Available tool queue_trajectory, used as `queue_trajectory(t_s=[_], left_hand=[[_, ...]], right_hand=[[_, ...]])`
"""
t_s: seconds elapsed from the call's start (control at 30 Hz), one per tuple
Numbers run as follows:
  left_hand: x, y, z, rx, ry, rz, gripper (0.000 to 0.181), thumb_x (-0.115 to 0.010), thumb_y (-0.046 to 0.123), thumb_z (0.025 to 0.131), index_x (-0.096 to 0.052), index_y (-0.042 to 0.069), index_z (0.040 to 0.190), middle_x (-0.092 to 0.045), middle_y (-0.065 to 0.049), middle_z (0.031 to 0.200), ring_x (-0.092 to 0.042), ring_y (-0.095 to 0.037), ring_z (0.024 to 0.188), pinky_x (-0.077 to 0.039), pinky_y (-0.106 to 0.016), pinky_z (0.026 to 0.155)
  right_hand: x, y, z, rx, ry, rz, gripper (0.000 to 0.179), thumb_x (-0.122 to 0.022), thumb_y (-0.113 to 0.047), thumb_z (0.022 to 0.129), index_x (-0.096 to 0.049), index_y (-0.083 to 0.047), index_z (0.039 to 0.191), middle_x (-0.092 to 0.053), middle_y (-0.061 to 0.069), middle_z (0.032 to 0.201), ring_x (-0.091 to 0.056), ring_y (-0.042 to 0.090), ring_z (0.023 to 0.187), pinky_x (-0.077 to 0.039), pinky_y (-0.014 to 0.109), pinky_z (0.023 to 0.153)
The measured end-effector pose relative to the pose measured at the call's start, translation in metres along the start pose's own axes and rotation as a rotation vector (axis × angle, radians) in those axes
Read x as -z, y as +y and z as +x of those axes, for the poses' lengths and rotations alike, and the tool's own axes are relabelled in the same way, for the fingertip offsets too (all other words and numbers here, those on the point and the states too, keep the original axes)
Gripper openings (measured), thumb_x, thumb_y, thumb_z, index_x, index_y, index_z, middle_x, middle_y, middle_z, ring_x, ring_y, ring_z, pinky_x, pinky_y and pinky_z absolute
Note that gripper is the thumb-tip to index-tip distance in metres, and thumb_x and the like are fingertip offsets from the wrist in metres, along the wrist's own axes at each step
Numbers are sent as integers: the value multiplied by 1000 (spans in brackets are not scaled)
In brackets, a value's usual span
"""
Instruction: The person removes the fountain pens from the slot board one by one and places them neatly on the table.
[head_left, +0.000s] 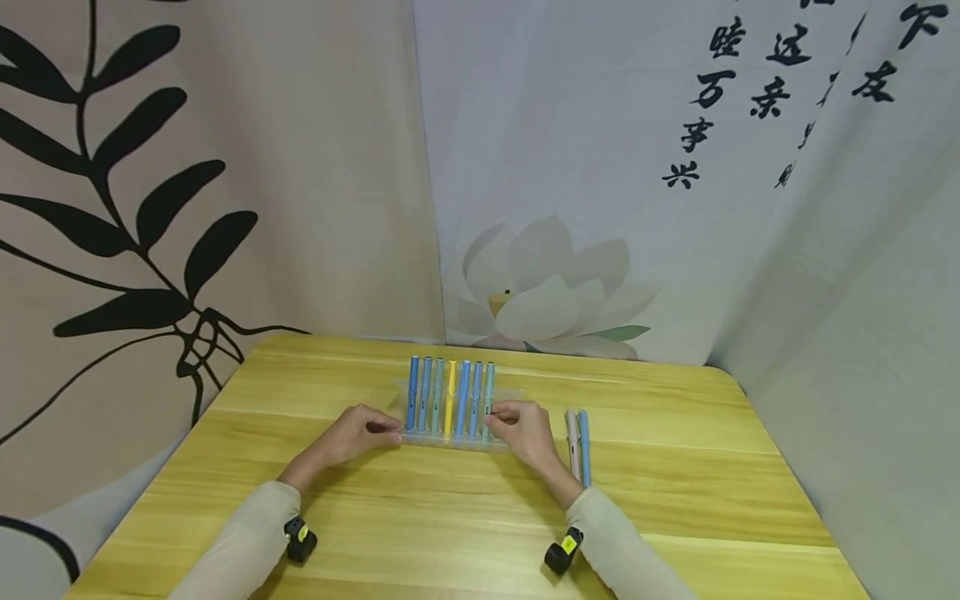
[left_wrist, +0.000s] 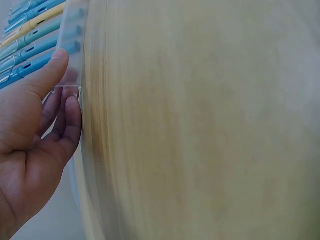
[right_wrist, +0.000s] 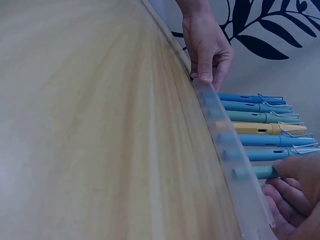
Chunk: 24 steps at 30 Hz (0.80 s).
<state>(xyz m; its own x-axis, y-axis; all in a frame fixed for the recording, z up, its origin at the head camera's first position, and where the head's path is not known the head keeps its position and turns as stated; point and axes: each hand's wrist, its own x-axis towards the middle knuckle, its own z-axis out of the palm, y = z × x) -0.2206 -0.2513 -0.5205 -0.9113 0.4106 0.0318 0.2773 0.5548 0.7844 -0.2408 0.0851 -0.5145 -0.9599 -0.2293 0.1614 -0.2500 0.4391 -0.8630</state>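
Note:
A clear plastic pen stand (head_left: 453, 443) holds a row of several capped pens side by side near the table's back. From the left come blue and green pens, a yellow pen (head_left: 450, 400) mid-row, more blue ones, then a pale green pen (head_left: 489, 385) at the right end. My left hand (head_left: 360, 433) grips the stand's left end, thumb on the front lip (left_wrist: 75, 62) and fingers beneath in the left wrist view. With my right hand (head_left: 528, 429) I pinch the pale green pen, its lower end (right_wrist: 244, 173) standing behind the lip. The right palm is partly out of frame in the right wrist view.
To the right of my right hand, a pinkish-grey pen (head_left: 573, 440) and a blue pen (head_left: 584, 446) lie side by side on the wooden table (head_left: 697, 500), partly behind my forearm. A printed curtain (head_left: 337, 208) hangs along the table's back edge.

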Motion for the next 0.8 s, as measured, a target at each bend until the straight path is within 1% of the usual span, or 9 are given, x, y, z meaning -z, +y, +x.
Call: queue_trajectory(t_s=[0.03, 0.3, 0.6, 0.7, 0.8], left_hand=[[0, 0, 0, 5, 1, -2, 30, -74, 28, 96, -77, 6, 117, -75, -7, 115, -69, -16, 99, -55, -26, 81], [0, -1, 0, -17, -1, -2, 31, -73, 29, 96, -77, 6, 116, -75, -9, 115, -70, -18, 100, -56, -26, 81], [-1, -1, -1, -23, 0, 14, 33, -73, 29, 97, -76, 4, 117, -75, -10, 115, -70, -20, 102, -56, -27, 82], [0, -2, -1, -37, 3, 19, 33, -72, 27, 97, -76, 2, 117, -75, -11, 115, -70, -20, 101, -56, -28, 82], [-1, -2, -1, -37, 3, 17, 33, -72, 27, 97, -76, 2, 117, -75, -12, 115, -70, -20, 101, -57, -28, 82]], right_hand=[[0, 0, 0, 7, 3, 2, 23, -76, -20, 94, -77, -2, 109, -78, 9, 96, -74, 15, 80, -59, 27, 68], [6, -6, 1, 67, 62, -17, 20, -77, -19, 94, -79, -6, 108, -78, 5, 97, -74, 15, 85, -59, 27, 73], [21, -18, -6, 28, 84, 27, 23, -79, -22, 92, -79, -9, 111, -78, 4, 98, -74, 16, 86, -60, 30, 75], [26, -20, -9, 30, 99, 11, 22, -79, -22, 92, -79, -9, 110, -78, 3, 97, -74, 16, 85, -60, 30, 75], [32, -21, -11, 29, 110, -3, 21, -80, -22, 92, -79, -10, 109, -78, 2, 96, -73, 15, 85, -59, 29, 75]])
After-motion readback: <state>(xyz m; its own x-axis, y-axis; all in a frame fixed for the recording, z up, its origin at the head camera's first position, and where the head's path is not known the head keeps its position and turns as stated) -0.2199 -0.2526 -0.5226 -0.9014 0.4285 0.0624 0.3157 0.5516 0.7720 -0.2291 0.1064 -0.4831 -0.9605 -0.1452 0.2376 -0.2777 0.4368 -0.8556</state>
